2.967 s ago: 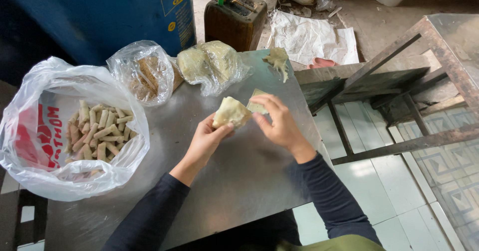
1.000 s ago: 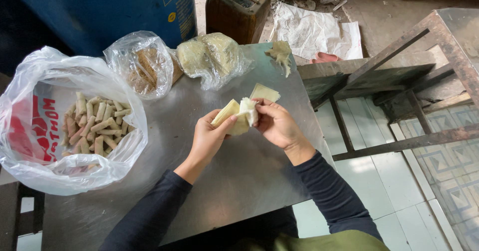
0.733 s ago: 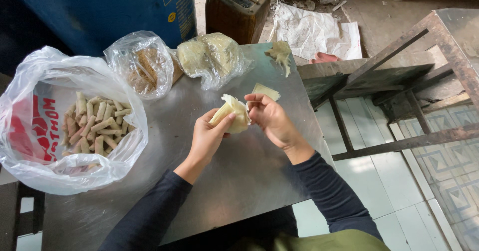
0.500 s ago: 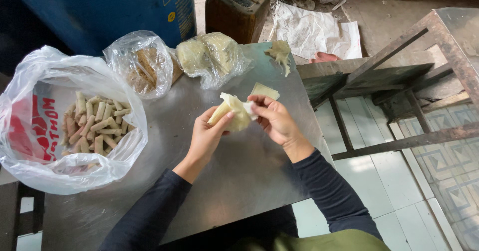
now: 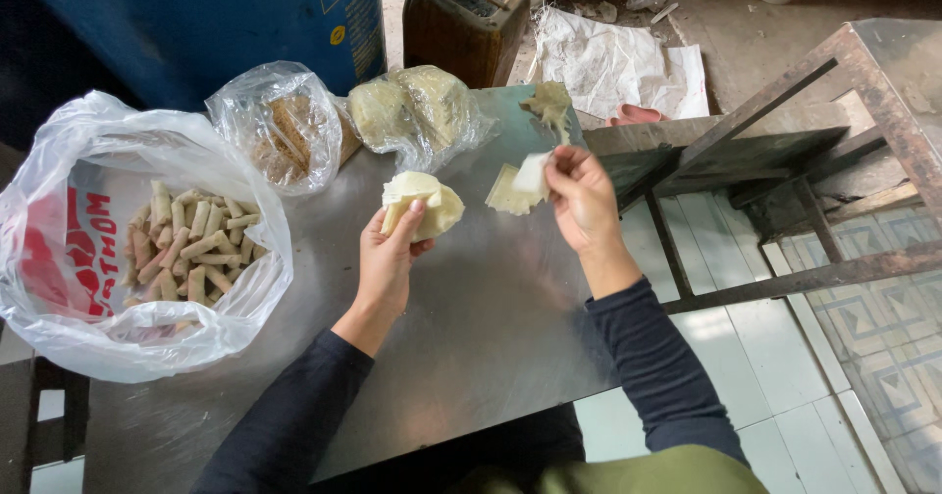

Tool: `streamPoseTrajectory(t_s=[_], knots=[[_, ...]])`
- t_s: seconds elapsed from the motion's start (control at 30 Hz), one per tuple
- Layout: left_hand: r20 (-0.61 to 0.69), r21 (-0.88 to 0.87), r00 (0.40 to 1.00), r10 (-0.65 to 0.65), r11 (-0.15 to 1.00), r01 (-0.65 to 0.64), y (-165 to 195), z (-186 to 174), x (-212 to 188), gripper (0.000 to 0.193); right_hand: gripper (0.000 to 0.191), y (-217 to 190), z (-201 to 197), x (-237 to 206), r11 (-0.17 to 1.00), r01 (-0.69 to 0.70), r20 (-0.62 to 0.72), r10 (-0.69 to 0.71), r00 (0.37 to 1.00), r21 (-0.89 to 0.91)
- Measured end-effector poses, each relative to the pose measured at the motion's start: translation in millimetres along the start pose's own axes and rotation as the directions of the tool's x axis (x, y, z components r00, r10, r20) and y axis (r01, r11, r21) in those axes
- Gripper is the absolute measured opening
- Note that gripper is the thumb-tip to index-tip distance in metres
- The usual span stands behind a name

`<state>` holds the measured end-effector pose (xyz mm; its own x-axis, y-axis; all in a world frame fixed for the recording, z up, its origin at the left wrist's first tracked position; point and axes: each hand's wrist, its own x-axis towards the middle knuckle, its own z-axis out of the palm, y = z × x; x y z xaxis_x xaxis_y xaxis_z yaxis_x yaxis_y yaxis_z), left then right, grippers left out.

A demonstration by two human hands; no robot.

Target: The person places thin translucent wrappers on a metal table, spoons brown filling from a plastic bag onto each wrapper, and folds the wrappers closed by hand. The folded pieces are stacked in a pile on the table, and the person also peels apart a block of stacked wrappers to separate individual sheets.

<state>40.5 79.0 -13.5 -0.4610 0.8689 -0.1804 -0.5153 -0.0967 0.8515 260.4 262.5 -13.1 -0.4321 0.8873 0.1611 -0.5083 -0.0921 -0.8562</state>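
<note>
From the head camera, the left hand (image 5: 390, 254) grips a stack of pale wrappers (image 5: 420, 203); how many sheets it has cannot be told. The right hand (image 5: 584, 195) pinches one thin sheet (image 5: 533, 173) by its edge, and a second sheet (image 5: 505, 192) lies flat just below it on the metal table (image 5: 491, 317). Beyond the left hand sit three plastic bags: one large bag of rolls (image 5: 191, 249), too heaped to count, and two smaller bags (image 5: 285, 126) whose contents blur behind crinkled film.

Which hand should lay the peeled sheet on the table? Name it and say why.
Probably the right hand. It pinches the thin peeled sheet just above the square sheet lying on the metal table. The left hand is full, gripping the wrapper stack.
</note>
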Motion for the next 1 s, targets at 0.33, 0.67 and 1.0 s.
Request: streamPoseTrajectory(t_s=[0.33, 0.67, 1.0], knots=[[-0.049, -0.099, 0.999, -0.009, 0.995, 0.004, 0.8, -12.7, 12.2, 0.029, 0.022, -31.5, 20.8, -8.0, 0.083, 0.636, 0.632, -0.071, 0.772, -0.767], [-0.061, -0.117, 0.998, -0.020, 0.993, 0.013, -3.3, -16.2, 13.1, 0.027, 0.021, -31.2, 15.1, -22.1, 0.011, 0.655, 0.648, -0.133, 0.750, -0.756], [-0.062, -0.086, 0.998, -0.026, 0.996, 0.021, 0.0, -14.2, 10.5, 0.030, 0.021, -28.9, 12.2, -24.8, 0.004, 0.648, 0.643, -0.119, 0.756, -0.761]])
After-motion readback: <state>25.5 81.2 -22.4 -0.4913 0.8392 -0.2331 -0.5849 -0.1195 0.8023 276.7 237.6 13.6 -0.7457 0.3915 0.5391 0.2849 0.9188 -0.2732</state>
